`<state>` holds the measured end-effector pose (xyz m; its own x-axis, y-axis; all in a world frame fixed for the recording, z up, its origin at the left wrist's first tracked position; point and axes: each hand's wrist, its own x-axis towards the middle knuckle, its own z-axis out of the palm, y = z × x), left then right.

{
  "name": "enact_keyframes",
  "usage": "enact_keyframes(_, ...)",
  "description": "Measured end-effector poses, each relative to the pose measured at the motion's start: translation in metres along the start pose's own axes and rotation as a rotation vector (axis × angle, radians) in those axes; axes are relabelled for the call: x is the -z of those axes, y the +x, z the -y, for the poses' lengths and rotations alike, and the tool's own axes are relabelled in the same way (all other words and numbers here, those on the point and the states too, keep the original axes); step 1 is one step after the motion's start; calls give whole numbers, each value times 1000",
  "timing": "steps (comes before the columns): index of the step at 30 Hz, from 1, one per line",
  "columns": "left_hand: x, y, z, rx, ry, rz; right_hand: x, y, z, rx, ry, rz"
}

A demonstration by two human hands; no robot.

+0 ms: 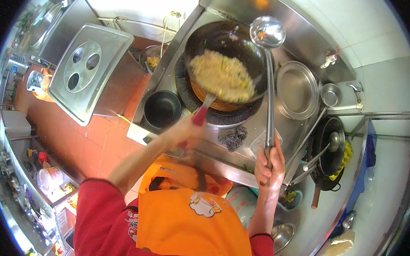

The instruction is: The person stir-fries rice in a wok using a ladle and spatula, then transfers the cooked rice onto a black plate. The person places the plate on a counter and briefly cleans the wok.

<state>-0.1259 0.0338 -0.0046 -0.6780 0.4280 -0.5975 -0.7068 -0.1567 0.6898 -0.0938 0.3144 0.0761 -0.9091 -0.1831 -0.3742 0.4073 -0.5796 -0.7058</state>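
My left hand [190, 133], blurred, grips the red handle [200, 115] of a dark wok [206, 40]. The wok is tilted over the burner ring [214, 115], whose orange-brown inside shows below the near rim. A blurred mass of fried rice [225, 76] with green and yellow bits spreads across the wok. In my right hand [271, 163] is the shaft of a long steel ladle [271, 86]. Its bowl [267, 32] is up beside the wok's far right rim, with some orange bits visible in it.
Right of the wok sits a round steel basin [297, 89]; left, a small black pan [162, 109]. A dark scouring pad [233, 138] lies near the stove's front. More pans [327, 146] stand far right. A steel counter with three holes [88, 71] is left, above red floor tiles [81, 138].
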Motion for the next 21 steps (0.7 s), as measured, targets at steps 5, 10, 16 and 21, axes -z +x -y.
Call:
enact_keyframes(5, -15, -21, 42, -121, 276, -168, 2, -5, 1, 126, 91, 114)
enact_keyframes(10, -13, -111, 58, 31, 132, -52, 29, -23, -12, 113, 136, 77)
enact_keyframes(16, -10, -35, 14, 47, 125, -77, 14, -2, -23, 65, 21, -43)
enact_keyframes(21, -18, 21, 1, -153, 12, -25, -8, 4, -26, 154, 8, 15)
